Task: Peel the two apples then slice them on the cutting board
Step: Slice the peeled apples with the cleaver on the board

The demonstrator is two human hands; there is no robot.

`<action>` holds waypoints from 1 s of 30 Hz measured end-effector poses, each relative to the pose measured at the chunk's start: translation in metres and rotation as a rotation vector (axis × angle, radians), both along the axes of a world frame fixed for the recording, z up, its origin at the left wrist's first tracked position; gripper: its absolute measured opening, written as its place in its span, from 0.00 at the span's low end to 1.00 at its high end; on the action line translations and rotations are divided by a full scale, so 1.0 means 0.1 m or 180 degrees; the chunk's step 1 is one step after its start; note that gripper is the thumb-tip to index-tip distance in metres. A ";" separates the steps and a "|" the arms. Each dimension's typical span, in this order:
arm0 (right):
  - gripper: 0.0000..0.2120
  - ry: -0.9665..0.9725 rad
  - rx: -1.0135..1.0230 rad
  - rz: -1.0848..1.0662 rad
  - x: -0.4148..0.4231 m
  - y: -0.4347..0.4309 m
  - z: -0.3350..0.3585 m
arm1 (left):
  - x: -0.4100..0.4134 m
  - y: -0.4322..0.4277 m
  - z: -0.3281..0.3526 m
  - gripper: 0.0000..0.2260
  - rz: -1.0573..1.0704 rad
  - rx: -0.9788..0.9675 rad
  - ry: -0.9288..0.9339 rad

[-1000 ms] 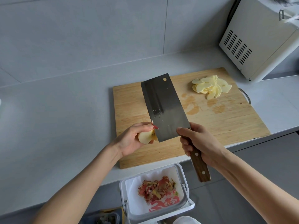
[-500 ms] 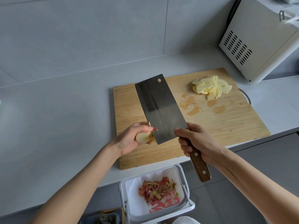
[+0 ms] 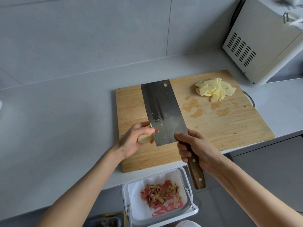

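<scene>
My left hand [image 3: 132, 141] grips a small apple piece [image 3: 144, 138], mostly pale flesh with a strip of red skin at its edge, held over the front left of the wooden cutting board [image 3: 229, 122]. My right hand [image 3: 195, 148] holds a cleaver [image 3: 162, 110] by its wooden handle, thumb on the blade's base. The wide blade points away from me, its left edge against the apple piece. A pile of peeled apple slices [image 3: 214, 90] lies at the board's far right corner.
A white bin [image 3: 129, 208] lined with a bag and holding red apple peels hangs below the counter's front edge. A white appliance [image 3: 262, 40] stands at the back right. Grey counter [image 3: 57, 120] stretches left of the board.
The cleaver blade has swung left and slid along the apple piece. My left hand has turned the piece slightly in its grip.
</scene>
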State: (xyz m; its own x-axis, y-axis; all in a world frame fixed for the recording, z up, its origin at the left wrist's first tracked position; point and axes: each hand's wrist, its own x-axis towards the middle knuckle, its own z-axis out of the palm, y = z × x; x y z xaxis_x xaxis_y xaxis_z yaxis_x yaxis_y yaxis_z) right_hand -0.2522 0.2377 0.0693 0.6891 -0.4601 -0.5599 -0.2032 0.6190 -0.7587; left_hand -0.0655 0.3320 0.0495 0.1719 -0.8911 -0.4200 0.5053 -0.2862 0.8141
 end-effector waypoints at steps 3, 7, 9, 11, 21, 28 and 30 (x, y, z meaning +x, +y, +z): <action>0.09 -0.0057 0.0073 -0.0017 0.01 0.01 -0.02 | 0.01 0.00 -0.01 0.08 -0.0004 -0.0033 -0.0084; 0.10 -0.0113 0.0311 0.0057 0.01 -0.01 -0.02 | 0.06 0.00 0.03 0.07 -0.0279 -0.0149 -0.0177; 0.10 -0.0124 0.0393 0.0093 0.02 -0.01 -0.02 | 0.07 0.00 0.05 0.06 -0.0424 -0.0212 -0.0222; 0.10 -0.0120 0.0413 0.0107 0.04 -0.01 -0.01 | 0.09 0.01 0.05 0.05 -0.0480 -0.0225 -0.0239; 0.08 -0.0187 0.0676 0.0137 0.02 0.06 -0.02 | 0.11 0.09 0.09 0.09 -0.0746 -0.0257 -0.0427; 0.08 -0.0169 0.0293 0.0119 -0.13 -0.03 0.11 | 0.12 0.27 0.06 0.23 -0.0899 -0.0239 -0.0117; 0.09 -0.0093 0.0236 0.0113 -0.19 -0.04 0.14 | 0.13 0.32 0.05 0.31 -0.0864 -0.0164 -0.0167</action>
State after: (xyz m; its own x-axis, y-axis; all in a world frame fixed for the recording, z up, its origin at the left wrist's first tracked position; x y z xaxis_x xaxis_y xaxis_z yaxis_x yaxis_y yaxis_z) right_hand -0.2710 0.2340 0.0832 0.7207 -0.3931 -0.5710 -0.2044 0.6666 -0.7169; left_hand -0.0528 0.3636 0.0548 -0.0557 -0.9274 -0.3699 0.3725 -0.3630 0.8541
